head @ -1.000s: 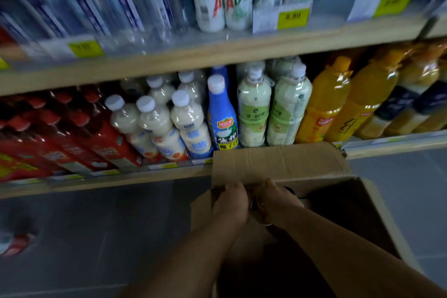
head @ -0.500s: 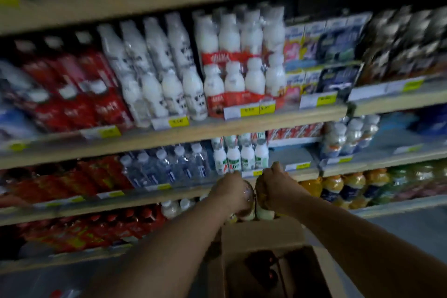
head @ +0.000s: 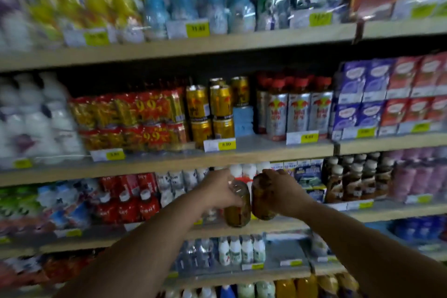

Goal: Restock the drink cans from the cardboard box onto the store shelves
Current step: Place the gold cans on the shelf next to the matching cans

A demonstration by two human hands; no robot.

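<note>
My left hand point(head: 219, 189) grips a gold drink can point(head: 238, 209) from above. Beside it my right hand point(head: 281, 190) grips a second gold can point(head: 261, 203), and the two cans touch side by side in front of the shelves. Both are raised just below a wooden shelf point(head: 261, 151) where matching gold cans point(head: 210, 111) stand stacked two high above a yellow price tag. A bare patch of that shelf lies to the right of the stack. The cardboard box is out of view.
Red and gold multipacks point(head: 130, 121) sit left of the stacked cans, silver and red cans point(head: 297, 109) to the right. Blue and red cartons point(head: 391, 94) fill the far right. Bottles crowd the shelves above and below.
Both hands have come up out of the cardboard box, each with a can, and risen past the lower shelves. My view has tilted up, so the box has dropped out of sight.
</note>
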